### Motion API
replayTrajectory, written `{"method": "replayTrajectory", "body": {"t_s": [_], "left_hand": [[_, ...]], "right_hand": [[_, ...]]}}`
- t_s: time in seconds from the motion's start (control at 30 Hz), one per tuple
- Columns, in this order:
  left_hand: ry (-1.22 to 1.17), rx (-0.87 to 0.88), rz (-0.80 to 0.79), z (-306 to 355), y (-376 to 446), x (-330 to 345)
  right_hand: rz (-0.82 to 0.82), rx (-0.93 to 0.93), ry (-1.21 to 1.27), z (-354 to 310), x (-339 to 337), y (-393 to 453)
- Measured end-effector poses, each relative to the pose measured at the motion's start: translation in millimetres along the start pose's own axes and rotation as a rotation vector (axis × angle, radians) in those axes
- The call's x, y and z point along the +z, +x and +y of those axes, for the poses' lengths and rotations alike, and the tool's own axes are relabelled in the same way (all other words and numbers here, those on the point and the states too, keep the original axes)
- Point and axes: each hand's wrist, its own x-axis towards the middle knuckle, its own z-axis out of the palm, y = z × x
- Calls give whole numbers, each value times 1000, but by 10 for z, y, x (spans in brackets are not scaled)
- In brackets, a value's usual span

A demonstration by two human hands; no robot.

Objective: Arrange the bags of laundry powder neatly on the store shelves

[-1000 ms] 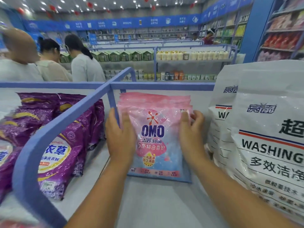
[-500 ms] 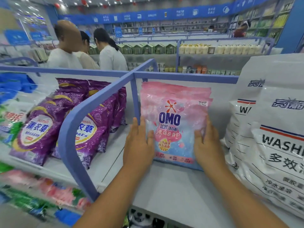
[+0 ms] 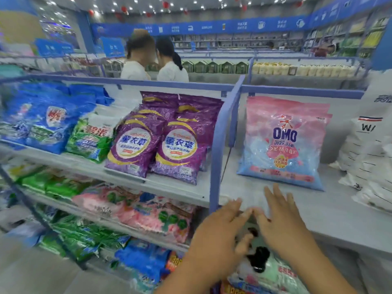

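On the far left of the top shelf (image 3: 70, 160) your blue bags (image 3: 45, 126) lean back in a blurred row, with a green and white bag (image 3: 91, 141) just beside them; all of these are soft plastic pouches, so expect them to sag and slump rather than stand stiffly. Next come the purple bags (image 3: 157, 145), two side by side at the front and more stacked behind, tilted back against one another and ending just short of the blue divider rail (image 3: 224, 132). Judging by their plump, filled look, they will be fairly heavy for their size and slick on the film, so take one by both side edges or cup it underneath, not by the thin top seal. Right of the divider, the pink and blue OMO bags (image 3: 284, 143) stand near upright at the back of the shelf, several one behind another, free of both hands; square them by pressing flat on the two sides. Lower down, your left hand (image 3: 218, 234) hovers at the front lip of the shelf with fingers spread and loosely bent, holding nothing. Your right hand (image 3: 280, 219) sits just beside it, fingers straight and fanned, also empty, its fingertips close to the left hand's; both are well short of the OMO bags. Under the hands, on a lower shelf, lies something dark and blurred that I cannot identify. At the far right the white washing powder bags (image 3: 369, 149) are larger and will likely need both hands and support from below.
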Motion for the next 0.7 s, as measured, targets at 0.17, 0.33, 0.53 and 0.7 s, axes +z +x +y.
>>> {"method": "replayTrajectory", "body": {"t_s": [0.17, 0.33, 0.53, 0.7], "left_hand": [[90, -105, 18, -924, -705, -626], [68, -250, 76, -1576, -951, -1129], [62, -293, 85, -2169, -648, -1401], [197, -333, 83, -2603, -244, -1528]], "right_hand": [[-168, -29, -79, -862, 506, -685], [-240, -60, 34, -1594, 617, -911], [-87, -157, 192, -2016, 499, -569], [4, -190, 163, -2159, 562, 298]]}}
